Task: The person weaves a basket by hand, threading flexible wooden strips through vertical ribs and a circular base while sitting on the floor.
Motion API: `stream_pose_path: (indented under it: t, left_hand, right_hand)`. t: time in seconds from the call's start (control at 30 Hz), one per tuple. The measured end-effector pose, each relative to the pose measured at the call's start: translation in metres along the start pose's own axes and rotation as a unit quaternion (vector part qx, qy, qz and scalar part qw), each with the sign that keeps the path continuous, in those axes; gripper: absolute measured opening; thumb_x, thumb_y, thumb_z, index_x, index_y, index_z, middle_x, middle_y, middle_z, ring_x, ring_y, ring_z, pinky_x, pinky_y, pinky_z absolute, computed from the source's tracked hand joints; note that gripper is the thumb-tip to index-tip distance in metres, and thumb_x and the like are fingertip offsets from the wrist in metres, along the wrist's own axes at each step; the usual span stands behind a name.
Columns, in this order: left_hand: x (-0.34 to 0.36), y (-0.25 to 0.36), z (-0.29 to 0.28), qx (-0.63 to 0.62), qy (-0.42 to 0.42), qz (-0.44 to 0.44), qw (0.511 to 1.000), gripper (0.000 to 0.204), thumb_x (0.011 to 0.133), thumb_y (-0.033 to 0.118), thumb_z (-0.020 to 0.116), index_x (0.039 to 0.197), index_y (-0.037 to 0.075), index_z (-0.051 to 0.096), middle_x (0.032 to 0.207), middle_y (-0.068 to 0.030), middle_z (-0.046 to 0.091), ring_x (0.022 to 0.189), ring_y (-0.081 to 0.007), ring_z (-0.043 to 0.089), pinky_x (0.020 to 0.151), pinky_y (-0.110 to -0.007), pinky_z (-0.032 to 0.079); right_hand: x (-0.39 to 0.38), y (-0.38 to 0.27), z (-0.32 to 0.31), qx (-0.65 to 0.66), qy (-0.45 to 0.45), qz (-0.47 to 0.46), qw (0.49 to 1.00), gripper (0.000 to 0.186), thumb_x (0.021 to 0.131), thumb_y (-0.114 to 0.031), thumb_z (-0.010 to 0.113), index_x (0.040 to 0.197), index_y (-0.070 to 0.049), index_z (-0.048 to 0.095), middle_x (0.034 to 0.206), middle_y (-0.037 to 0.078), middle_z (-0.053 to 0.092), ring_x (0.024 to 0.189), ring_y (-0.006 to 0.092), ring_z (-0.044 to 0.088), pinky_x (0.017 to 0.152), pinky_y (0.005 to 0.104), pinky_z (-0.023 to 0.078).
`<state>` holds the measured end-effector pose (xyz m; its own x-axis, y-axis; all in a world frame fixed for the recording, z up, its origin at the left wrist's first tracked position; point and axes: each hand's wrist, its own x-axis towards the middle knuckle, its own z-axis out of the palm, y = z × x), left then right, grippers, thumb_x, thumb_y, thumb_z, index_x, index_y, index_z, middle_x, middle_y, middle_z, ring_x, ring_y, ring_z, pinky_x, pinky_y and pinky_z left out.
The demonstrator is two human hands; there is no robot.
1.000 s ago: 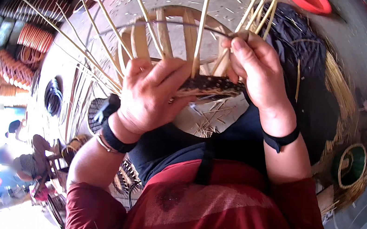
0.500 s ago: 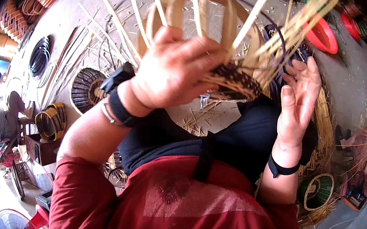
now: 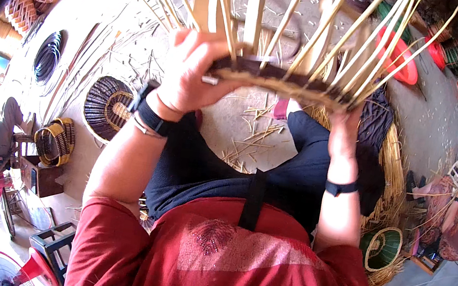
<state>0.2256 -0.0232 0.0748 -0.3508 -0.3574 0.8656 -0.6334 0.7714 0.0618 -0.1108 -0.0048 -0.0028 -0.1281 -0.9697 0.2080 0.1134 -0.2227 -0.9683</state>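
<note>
In front of me hangs an unfinished basket (image 3: 279,80), held tilted. A dark woven band with a paler edge runs across it, and long pale stakes fan upward from it. Wide tan strips stand behind the stakes. My left hand (image 3: 194,77) grips the band's left end, thumb below and fingers above. Up against the right end of the band, my right hand (image 3: 345,130) has its fingers closed at the edge, partly hidden by the weave and stakes.
Cut straw bits (image 3: 259,135) litter the floor between my legs. A dark oval basket (image 3: 108,108) lies at left, near coiled black cord (image 3: 49,59). Straw bundles (image 3: 392,172) and a green basket (image 3: 382,249) sit at right. Another person (image 3: 448,209) works at far right.
My right hand, open and apart before, has come onto the basket's right end. The basket has swung so its band lies wide across the view. My left hand keeps hold.
</note>
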Motion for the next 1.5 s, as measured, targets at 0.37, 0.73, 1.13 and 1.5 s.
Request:
stream_pose_path:
  t: [0.37, 0.73, 1.13, 1.5]
  left_hand:
    - [-0.084, 0.050, 0.047, -0.167, -0.209, -0.238, 0.933, 0.052, 0.070, 0.031, 0.091, 0.110, 0.009, 0.065, 0.092, -0.0081, 0.063, 0.089, -0.0296, 0.063, 0.085, -0.040, 0.044]
    - [-0.086, 0.062, 0.061, -0.198, -0.187, -0.196, 0.942, 0.053, 0.070, 0.030, 0.087, 0.113, 0.012, 0.062, 0.100, -0.0049, 0.063, 0.097, -0.0247, 0.064, 0.089, -0.039, 0.043]
    - [-0.184, -0.099, 0.051, -0.130, -0.115, -0.549, 0.818, 0.038, 0.083, 0.018, 0.072, 0.119, 0.005, 0.069, 0.106, -0.0145, 0.072, 0.090, -0.0295, 0.069, 0.082, -0.041, 0.056]
    - [-0.197, -0.166, 0.159, -0.371, -0.612, -0.420, 0.557, 0.050, 0.094, 0.041, 0.064, 0.127, 0.004, 0.069, 0.109, -0.0131, 0.076, 0.094, -0.0238, 0.073, 0.082, -0.039, 0.058]
  right_hand:
    - [-0.088, 0.028, -0.061, -0.253, -0.100, 0.156, 0.950, 0.079, 0.101, -0.054, 0.060, 0.154, -0.001, 0.036, 0.155, 0.021, 0.041, 0.143, 0.0330, 0.041, 0.117, 0.0433, 0.032]
    - [-0.010, -0.056, 0.087, -0.299, -0.087, -0.140, 0.940, 0.050, 0.094, 0.003, 0.069, 0.140, -0.001, 0.051, 0.109, 0.008, 0.062, 0.087, 0.0101, 0.061, 0.071, 0.0227, 0.051]
    - [-0.008, -0.018, 0.092, -0.197, -0.084, -0.043, 0.976, 0.015, 0.107, -0.008, 0.049, 0.113, -0.005, 0.062, 0.070, -0.009, 0.045, 0.055, 0.0003, 0.037, 0.050, 0.0186, 0.026]
    - [-0.024, -0.009, 0.066, -0.178, -0.058, -0.079, 0.979, 0.016, 0.105, -0.008, 0.047, 0.108, -0.005, 0.063, 0.069, -0.006, 0.046, 0.054, 0.0003, 0.036, 0.049, 0.0178, 0.029]
